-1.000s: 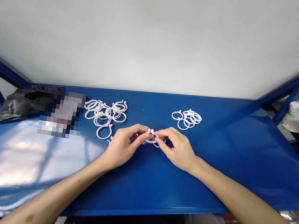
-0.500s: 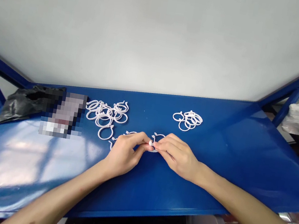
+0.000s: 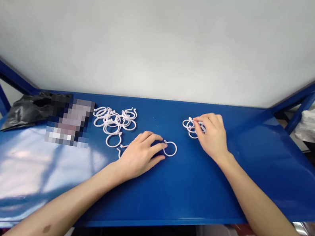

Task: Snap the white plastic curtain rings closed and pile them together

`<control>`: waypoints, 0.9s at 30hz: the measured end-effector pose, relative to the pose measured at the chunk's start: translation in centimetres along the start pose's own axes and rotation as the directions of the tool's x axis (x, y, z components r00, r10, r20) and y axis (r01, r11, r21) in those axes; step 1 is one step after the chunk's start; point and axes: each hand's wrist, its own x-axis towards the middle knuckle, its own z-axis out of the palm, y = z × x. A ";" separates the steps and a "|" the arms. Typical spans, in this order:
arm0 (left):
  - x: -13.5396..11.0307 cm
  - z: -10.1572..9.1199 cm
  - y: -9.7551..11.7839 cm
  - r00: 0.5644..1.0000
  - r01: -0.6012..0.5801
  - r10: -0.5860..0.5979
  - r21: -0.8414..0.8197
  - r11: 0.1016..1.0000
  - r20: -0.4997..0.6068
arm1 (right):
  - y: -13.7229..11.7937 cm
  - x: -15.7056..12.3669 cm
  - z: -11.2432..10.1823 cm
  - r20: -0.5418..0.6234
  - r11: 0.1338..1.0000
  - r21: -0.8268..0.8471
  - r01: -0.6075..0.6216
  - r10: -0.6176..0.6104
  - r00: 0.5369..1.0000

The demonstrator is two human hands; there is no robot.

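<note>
The left hand [image 3: 144, 153] is spread at a lone ring [image 3: 175, 151] on the desk [image 3: 193, 192], while the right hand [image 3: 209, 133], its pinch too unclear to tell, is over the overlapping rings [image 3: 190, 119] at right, which could snag and scatter if tugged.

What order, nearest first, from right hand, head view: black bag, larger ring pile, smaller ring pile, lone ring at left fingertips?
1. Smaller ring pile: partly hidden by right hand.
2. Lone ring: at left hand.
3. Larger ring pile: farther left.
4. Black bag: farthest left.
</note>
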 end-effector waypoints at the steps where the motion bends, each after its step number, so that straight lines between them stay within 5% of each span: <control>1: 0.0 0.1 0.0 1.000 -0.021 0.021 0.020 1.000 0.022 | 0.9 0.0 0.0 0.010 0.999 -0.033 -0.030 0.031 0.999; 7: -0.5 0.8 -0.7 0.997 -0.069 0.071 0.073 0.995 -0.020 | 2.1 -0.1 0.4 0.039 0.986 -0.113 -0.126 0.131 0.991; 12: -0.5 0.5 -1.1 0.986 -0.117 0.128 0.101 0.988 -0.103 | -1.0 0.0 -0.3 0.031 0.999 0.042 -0.019 0.017 0.999; 18: -0.4 0.0 -1.1 0.955 -0.188 0.211 0.121 0.975 -0.209 | -4.7 -1.5 -0.3 0.266 0.924 0.370 0.097 -0.206 0.942; 27: -0.1 0.0 -0.7 0.968 -0.109 0.130 0.110 0.988 -0.214 | -5.2 -1.9 0.2 0.244 0.921 0.381 0.081 -0.185 0.952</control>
